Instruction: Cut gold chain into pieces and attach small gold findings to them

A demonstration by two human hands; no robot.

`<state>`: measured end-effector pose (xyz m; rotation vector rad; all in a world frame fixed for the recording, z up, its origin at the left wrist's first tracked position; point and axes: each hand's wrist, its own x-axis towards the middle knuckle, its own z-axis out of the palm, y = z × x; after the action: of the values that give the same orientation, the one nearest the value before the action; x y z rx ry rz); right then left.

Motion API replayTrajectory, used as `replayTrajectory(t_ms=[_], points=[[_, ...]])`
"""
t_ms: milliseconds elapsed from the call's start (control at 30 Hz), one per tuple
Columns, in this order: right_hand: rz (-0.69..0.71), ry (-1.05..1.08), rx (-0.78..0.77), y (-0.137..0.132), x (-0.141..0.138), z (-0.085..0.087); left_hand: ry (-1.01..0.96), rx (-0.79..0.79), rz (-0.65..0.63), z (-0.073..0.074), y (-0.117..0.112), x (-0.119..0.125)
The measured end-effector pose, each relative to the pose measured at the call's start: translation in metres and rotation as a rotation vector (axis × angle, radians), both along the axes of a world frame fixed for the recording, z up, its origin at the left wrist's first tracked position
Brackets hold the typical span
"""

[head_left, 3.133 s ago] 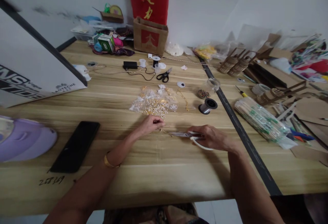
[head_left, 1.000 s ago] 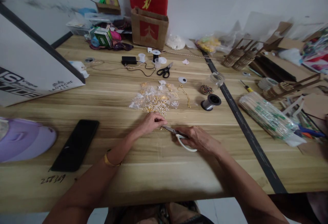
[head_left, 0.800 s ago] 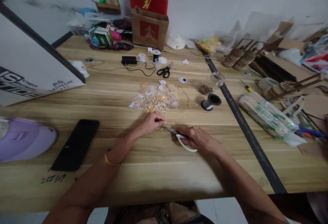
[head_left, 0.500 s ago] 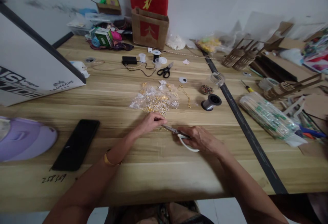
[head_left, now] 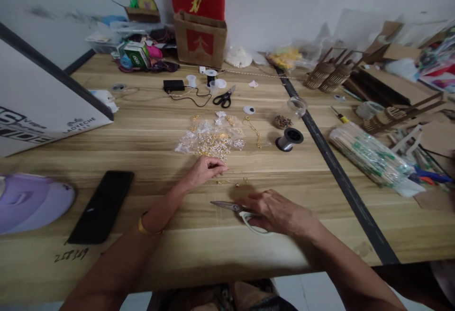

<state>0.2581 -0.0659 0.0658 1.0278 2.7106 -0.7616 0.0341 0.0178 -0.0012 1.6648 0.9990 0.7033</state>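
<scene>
My right hand is closed around the white handles of a pair of scissors, whose blades point left, low over the table. Thumb and fingertips of my left hand are pinched together; what lies between them is too small to make out. Just below those fingertips a thin gold chain with small beads and a ring at its right end lies on the wood. Behind my left hand is a heap of gold and clear beads among small plastic bags. A second gold chain lies right of the heap.
A spool of wire and a jar of beads stand to the right. Black scissors lie farther back. A phone and a purple cap are at left. Bagged sticks lie far right.
The scissors have moved down and away from my left fingertips, with my right hand still on them. More of the gold chain on the table shows. The view has shifted slightly.
</scene>
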Motion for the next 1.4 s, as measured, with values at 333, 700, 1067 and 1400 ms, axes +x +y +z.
replayTrajectory(t_ms=[333, 700, 1067, 1400], points=[[-0.002, -0.083, 0.181, -0.022, -0.002, 0.007, 0.167, 0.079, -0.152, 0.013, -0.02, 0.02], [-0.263, 0.196, 0.192, 0.003, 0.007, 0.0, 0.336, 0.212, -0.343, 0.02, -0.034, 0.025], [-0.342, 0.365, 0.144, 0.023, 0.011, -0.018, 0.314, 0.228, -0.258, 0.026, -0.03, 0.021], [-0.186, 0.292, 0.232, 0.037, 0.017, -0.037, 0.785, 0.454, -0.301, 0.037, -0.019, -0.018]])
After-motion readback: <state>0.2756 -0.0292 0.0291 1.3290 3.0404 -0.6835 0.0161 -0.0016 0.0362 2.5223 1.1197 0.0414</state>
